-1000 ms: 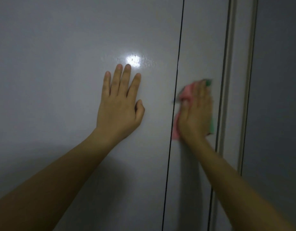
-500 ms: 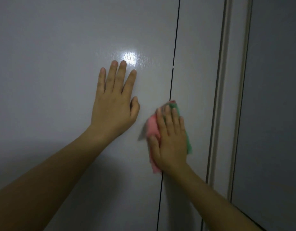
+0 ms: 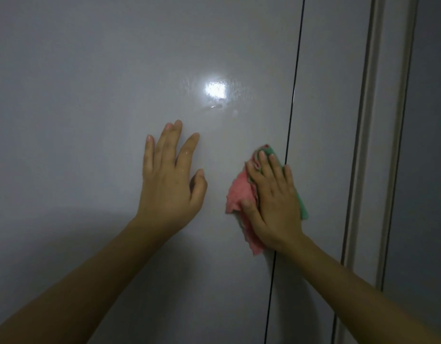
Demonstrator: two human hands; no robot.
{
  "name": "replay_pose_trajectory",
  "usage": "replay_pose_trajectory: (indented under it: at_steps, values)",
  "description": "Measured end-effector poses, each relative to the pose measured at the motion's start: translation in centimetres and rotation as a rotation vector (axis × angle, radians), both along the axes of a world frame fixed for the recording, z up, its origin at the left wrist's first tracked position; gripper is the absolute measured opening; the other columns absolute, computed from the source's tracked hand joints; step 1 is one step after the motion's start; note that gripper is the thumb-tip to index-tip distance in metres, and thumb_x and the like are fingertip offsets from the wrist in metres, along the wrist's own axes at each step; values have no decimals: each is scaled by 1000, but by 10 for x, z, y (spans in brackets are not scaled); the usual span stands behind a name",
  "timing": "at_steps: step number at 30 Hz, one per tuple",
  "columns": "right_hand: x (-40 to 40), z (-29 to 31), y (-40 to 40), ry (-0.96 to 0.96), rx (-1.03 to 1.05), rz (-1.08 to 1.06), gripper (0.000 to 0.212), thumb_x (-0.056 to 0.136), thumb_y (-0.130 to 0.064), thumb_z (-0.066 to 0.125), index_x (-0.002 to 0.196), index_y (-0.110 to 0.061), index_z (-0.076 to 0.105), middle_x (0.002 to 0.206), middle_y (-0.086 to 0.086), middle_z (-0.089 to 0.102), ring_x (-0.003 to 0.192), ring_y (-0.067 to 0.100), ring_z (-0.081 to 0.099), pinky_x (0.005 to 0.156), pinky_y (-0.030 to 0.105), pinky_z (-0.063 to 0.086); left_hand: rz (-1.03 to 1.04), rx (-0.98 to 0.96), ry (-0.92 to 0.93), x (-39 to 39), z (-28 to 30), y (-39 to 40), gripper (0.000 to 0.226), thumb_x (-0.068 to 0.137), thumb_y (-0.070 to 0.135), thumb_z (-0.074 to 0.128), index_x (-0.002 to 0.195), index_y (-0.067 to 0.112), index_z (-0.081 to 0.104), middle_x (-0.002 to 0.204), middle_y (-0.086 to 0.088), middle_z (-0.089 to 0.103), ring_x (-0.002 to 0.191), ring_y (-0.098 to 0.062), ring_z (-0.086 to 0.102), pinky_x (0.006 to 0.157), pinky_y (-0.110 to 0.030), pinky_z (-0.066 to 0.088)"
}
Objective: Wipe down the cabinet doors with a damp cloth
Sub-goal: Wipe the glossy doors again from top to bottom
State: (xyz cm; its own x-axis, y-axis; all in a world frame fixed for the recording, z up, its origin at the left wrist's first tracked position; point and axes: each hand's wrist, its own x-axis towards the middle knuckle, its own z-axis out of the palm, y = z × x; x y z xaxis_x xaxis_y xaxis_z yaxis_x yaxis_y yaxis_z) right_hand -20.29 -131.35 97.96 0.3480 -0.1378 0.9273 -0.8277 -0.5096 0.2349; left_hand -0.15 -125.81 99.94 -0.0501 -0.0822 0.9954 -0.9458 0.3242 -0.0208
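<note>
A glossy white cabinet door (image 3: pixel 90 120) fills the left of the view, with a narrower door (image 3: pixel 328 120) to its right across a thin dark gap. My left hand (image 3: pixel 168 177) rests flat on the wide door, fingers straight and spread. My right hand (image 3: pixel 272 204) presses a pink and green cloth (image 3: pixel 239 192) flat against the wide door, right beside the gap, with its fingers straight. Most of the cloth is hidden under the palm.
A bright light reflection (image 3: pixel 215 90) with wet streaks shows on the door above my left hand. A vertical white frame strip (image 3: pixel 380 145) runs along the right, with a darker grey panel (image 3: pixel 428 170) beyond it.
My right hand slid the cloth from the narrow right door leftward and down across the gap onto the wide door. My left hand stayed flat on the door.
</note>
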Motion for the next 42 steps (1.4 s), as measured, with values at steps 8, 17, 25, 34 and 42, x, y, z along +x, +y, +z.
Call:
replay_pose_trajectory:
  at_steps: [8, 17, 25, 34, 42]
  values:
    - [59, -10, 8, 82, -76, -75, 59, 100, -49, 19, 152, -20, 14, 159, 3, 6, 148, 25, 3, 120, 41, -2, 12, 5, -3, 17, -2, 5, 60, 90, 32, 37, 145, 7, 36, 156, -16, 24, 146, -27, 13, 120, -40, -3]
    - [111, 25, 20, -239, -56, -107, 59, 99, -36, 25, 151, -14, 6, 158, 8, 2, 147, 26, -1, 120, 44, 3, 100, -33, 24, 83, -20, 23, 60, 87, 29, 40, 142, 3, 39, 152, -21, 29, 143, -31, 17, 120, -36, -4]
    - [119, 2, 26, 186, -181, -38, 54, 97, -34, 33, 147, -14, 31, 154, 8, 27, 143, 27, 25, 118, 42, 13, 166, -47, 40, 149, -38, 47, 61, 85, 25, 42, 139, -1, 41, 148, -25, 34, 141, -36, 23, 118, -44, 5]
    - [303, -11, 69, 182, -189, 28, 60, 96, -37, 41, 149, -12, 28, 157, 8, 21, 146, 29, 17, 119, 46, 11, 290, -13, 85, 253, -54, 69, 61, 85, 28, 40, 138, -2, 43, 145, -29, 37, 136, -39, 30, 113, -49, 13]
    - [313, 18, 73, 35, -183, -8, 58, 96, -33, 33, 150, -11, 27, 156, 10, 22, 146, 26, 16, 119, 43, 8, 274, -9, -55, 317, -72, 80, 55, 89, 24, 40, 141, 5, 43, 148, -23, 36, 137, -36, 32, 115, -48, 20]
